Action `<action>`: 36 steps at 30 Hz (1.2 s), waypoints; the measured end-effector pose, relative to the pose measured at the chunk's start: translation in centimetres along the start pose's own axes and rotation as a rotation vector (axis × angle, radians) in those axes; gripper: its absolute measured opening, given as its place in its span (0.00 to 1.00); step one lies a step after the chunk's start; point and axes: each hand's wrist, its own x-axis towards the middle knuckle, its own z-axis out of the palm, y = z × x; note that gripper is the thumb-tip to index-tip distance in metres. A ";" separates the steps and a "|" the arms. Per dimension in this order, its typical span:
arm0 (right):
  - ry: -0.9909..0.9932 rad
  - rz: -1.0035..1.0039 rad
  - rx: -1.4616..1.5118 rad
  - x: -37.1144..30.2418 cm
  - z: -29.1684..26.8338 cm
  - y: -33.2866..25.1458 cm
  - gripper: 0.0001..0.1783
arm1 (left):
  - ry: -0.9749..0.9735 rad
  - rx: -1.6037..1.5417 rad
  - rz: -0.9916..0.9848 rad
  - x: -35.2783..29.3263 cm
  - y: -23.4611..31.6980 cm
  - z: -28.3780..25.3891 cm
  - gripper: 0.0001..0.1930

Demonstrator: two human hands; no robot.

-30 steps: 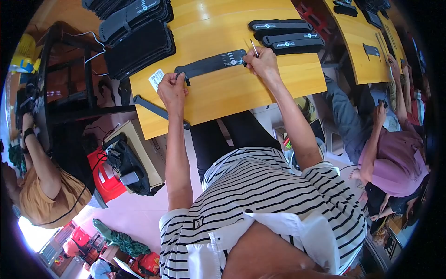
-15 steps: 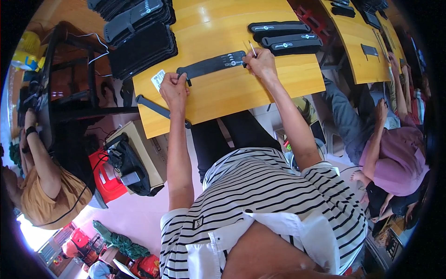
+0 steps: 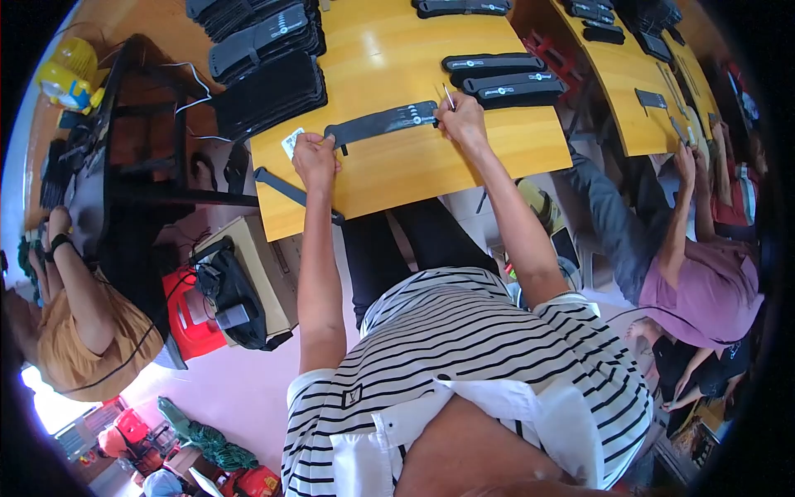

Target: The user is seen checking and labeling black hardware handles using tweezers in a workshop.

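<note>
A wide black strap (image 3: 381,124) with white print lies stretched between my two hands, above or on the yellow table. My left hand (image 3: 315,161) is closed, pinching the strap's left end; a white printed label (image 3: 291,142) shows just behind that hand. My right hand (image 3: 464,123) is closed at the strap's right end. A thin, pointed metal tool (image 3: 449,97) also sticks up from its fingers; its kind is not clear. Left of and nearer than my left hand, a narrow black strip (image 3: 294,195) lies along the table's front edge.
Piled black straps (image 3: 269,95) stand at the table's (image 3: 397,178) left side. Bundled straps (image 3: 513,88) lie at its right. A cardboard box (image 3: 269,265) and a red stool (image 3: 189,319) stand on the floor at left. People sit on both sides, one in a pink shirt (image 3: 700,286).
The view has shifted slightly, so the table's left part appears farther right and another strap bundle shows at the far edge. Both hands keep their hold on the strap.
</note>
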 end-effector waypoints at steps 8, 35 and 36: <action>0.116 -0.312 -0.177 -1.9 0.0 0.9 0.07 | 0.075 -0.077 -0.023 -2.8 1.0 -5.1 0.06; -0.732 -0.140 0.135 -18.9 6.2 -5.3 0.13 | -0.338 -0.877 -0.277 -15.4 -2.5 -7.7 0.13; -0.683 -0.113 0.191 -19.0 5.8 -5.4 0.12 | -0.348 -0.868 -0.277 -15.3 -2.5 -7.7 0.13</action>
